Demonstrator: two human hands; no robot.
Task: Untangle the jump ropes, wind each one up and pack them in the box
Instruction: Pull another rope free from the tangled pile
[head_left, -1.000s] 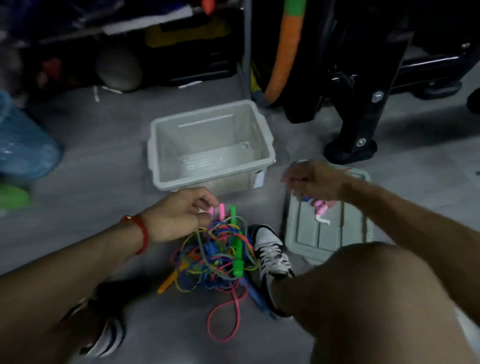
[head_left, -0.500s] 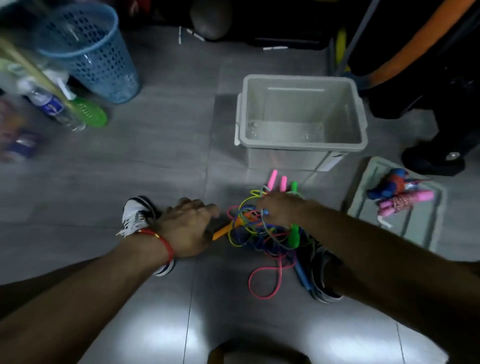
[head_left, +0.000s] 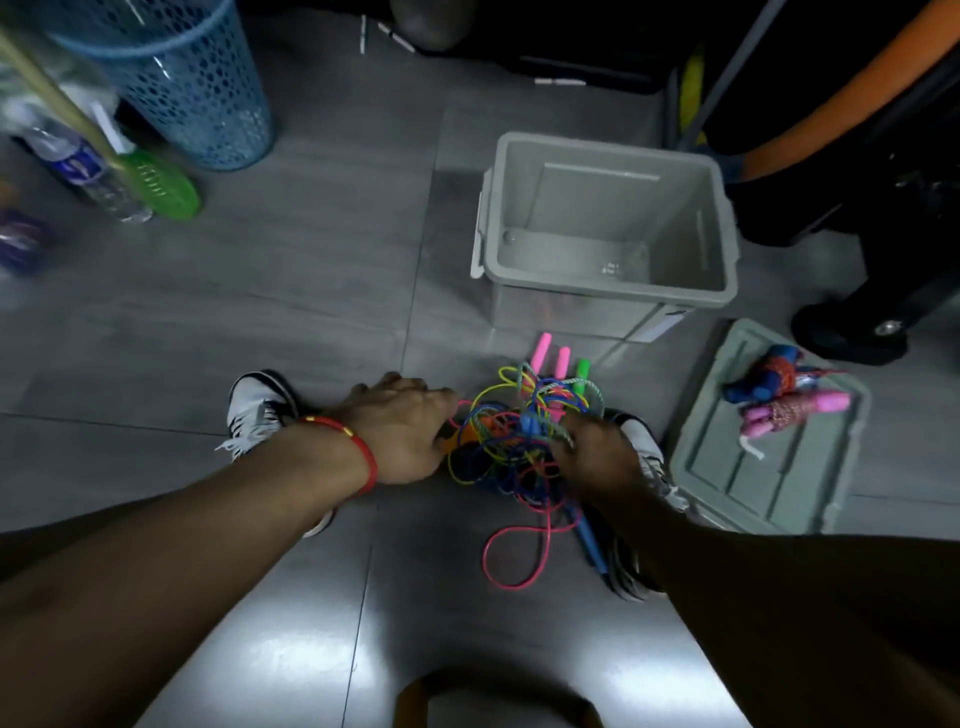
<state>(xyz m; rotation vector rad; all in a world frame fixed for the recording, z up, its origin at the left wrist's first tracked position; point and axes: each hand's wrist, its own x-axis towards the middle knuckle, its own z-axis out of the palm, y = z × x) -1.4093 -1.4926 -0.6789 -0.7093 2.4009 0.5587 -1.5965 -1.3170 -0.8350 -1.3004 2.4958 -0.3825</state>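
A person looks down at a grey tiled floor (head_left: 291, 291). Between their two white-and-black sneakers lies a tangled heap of thin jump ropes (head_left: 511, 447) in yellow, blue, pink and green. Two pink handles (head_left: 540, 351) and one green handle (head_left: 583, 370) stick out at the far side of the heap, and a loose pink loop (head_left: 514, 556) trails toward the near side beside a blue handle (head_left: 589, 543).

The left hand (head_left: 402, 428), with a red cord bracelet (head_left: 358, 452) on its wrist, rests on the left edge of the heap, its fingers curled around what looks like an orange handle (head_left: 460, 439). The right hand (head_left: 597, 457) is on the right side of the heap, fingers curled into the cords and gripping them.

Just beyond the heap stands an open pale grey plastic box (head_left: 605, 312), nothing visible inside. To the right, the box's matching grey lid (head_left: 763, 467) lies flat, with two wound ropes on it: one blue and red (head_left: 769, 371), one pink (head_left: 789, 410).

At far left stand a blue perforated plastic basket (head_left: 192, 88) and a clear water bottle (head_left: 83, 166).
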